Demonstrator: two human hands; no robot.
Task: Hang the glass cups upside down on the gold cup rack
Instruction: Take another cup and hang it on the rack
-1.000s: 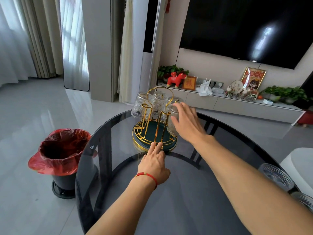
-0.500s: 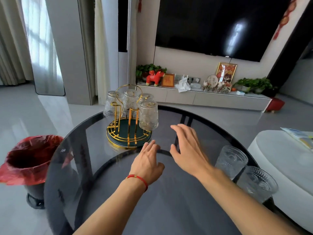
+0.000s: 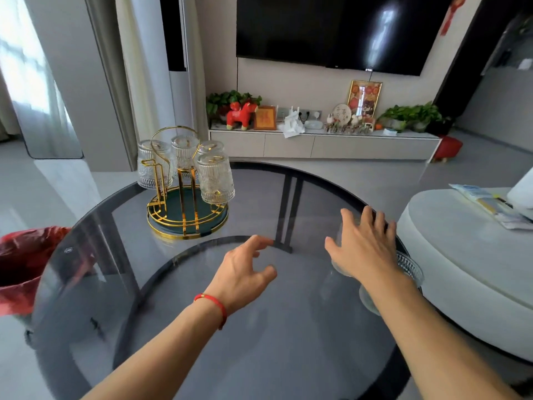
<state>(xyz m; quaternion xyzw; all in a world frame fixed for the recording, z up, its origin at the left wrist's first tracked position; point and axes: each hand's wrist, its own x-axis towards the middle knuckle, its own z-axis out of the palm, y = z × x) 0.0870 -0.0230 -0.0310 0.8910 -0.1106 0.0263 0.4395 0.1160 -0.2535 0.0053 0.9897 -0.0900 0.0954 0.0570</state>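
Observation:
The gold cup rack (image 3: 184, 210) with its dark green base stands at the back left of the round glass table (image 3: 259, 342). Several ribbed glass cups hang upside down on it; the nearest cup (image 3: 215, 180) is on its right side. My right hand (image 3: 363, 249) is spread over an upright glass cup (image 3: 339, 268) at the table's right edge, mostly hiding it; I cannot tell if it touches. A second upright cup (image 3: 411, 268) stands partly under my right wrist. My left hand (image 3: 245, 272) hovers over the table's middle, fingers loosely apart, holding nothing.
A bin lined with a red bag (image 3: 20, 269) stands on the floor left of the table. A white round seat (image 3: 461, 255) with papers on it is close on the right. A low cabinet with ornaments runs along the far wall.
My right hand has left the rack and swung right, down onto the cup at the table's edge. My left hand drew back from the rack's base. The view turned right.

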